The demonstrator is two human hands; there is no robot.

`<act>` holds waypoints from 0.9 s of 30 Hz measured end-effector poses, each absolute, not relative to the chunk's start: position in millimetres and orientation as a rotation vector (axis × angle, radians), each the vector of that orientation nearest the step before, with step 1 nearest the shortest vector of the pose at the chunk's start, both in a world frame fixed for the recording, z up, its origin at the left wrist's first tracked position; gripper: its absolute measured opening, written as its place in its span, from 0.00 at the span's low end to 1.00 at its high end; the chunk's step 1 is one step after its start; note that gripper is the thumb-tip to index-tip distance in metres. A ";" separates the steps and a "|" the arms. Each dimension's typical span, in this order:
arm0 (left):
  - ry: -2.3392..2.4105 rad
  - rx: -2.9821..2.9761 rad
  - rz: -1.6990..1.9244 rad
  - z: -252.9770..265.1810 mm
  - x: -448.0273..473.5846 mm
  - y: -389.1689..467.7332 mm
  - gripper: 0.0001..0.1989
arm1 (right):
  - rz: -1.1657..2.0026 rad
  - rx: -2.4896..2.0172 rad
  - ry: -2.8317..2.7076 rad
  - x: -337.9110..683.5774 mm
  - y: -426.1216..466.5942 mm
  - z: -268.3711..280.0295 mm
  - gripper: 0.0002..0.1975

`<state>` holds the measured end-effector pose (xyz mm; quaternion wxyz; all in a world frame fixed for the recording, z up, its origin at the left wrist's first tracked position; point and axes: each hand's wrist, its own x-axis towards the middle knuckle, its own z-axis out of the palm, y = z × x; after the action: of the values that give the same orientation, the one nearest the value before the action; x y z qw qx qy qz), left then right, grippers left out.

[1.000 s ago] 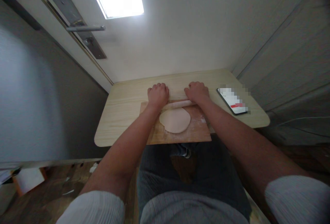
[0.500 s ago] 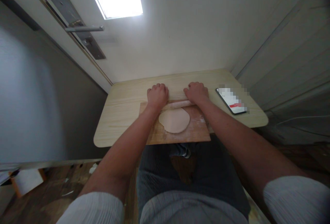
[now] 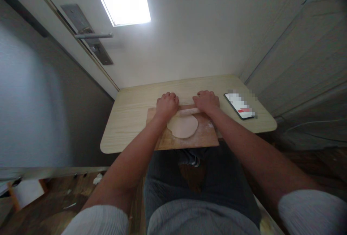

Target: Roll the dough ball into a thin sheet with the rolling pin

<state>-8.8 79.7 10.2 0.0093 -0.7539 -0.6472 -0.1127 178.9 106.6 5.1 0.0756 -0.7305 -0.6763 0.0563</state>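
A pale, flour-dusted rolling pin (image 3: 189,111) lies crosswise at the far edge of a flat sheet of dough (image 3: 184,126). Its left part is under my left hand (image 3: 167,104), whose fingers curl over it. Closed on the other part is my right hand (image 3: 206,101). My palms cover both ends of the pin. The dough is roughly round, with an uneven left edge, and rests on a wooden board (image 3: 193,142) marked with white flour on the right.
The board lies at the front edge of a small light wood table (image 3: 124,119). A phone (image 3: 240,105) with a lit screen is on the table's right side. Behind the table stands a white door (image 3: 184,47) with a metal handle (image 3: 93,36).
The whole view has shifted slightly. Both hands still hold the rolling pin near the dough's far edge, and the dough's outline looks about the same.
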 end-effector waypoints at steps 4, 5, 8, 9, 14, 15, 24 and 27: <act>-2.029 -2.407 -0.318 12.0 -8.3 72.9 0.22 | 0.171 -2.189 -2.018 180.2 98.2 5.1 0.25; -2.026 -2.421 -0.303 12.2 -8.4 71.3 0.22 | 0.173 -2.185 -2.022 180.6 96.2 5.3 0.25; -2.021 -2.460 -0.246 11.9 -9.2 67.6 0.21 | 0.191 -2.187 -2.032 181.6 91.0 6.0 0.25; -2.014 -2.468 -0.239 11.4 -9.5 66.7 0.21 | 0.193 -2.190 -2.031 181.9 89.7 6.1 0.25; -1.963 -2.490 -0.251 9.0 -9.6 62.6 0.21 | 0.183 -2.173 -2.045 183.7 84.2 5.2 0.25; -1.961 -2.489 -0.246 9.1 -9.2 61.4 0.21 | 0.181 -2.165 -2.052 184.1 82.9 4.7 0.25; -1.963 -2.488 -0.210 12.0 -6.3 45.2 0.22 | 0.064 -2.108 -1.994 185.4 63.4 -1.4 0.23; -1.956 -2.487 -0.236 9.5 -5.8 41.6 0.23 | 0.028 -2.074 -1.990 186.1 56.7 -3.6 0.23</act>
<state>-5.8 41.6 9.5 -0.0157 -0.7837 -0.6164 -0.0745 186.1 56.7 -3.6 0.1332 -0.7153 -0.6860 0.0096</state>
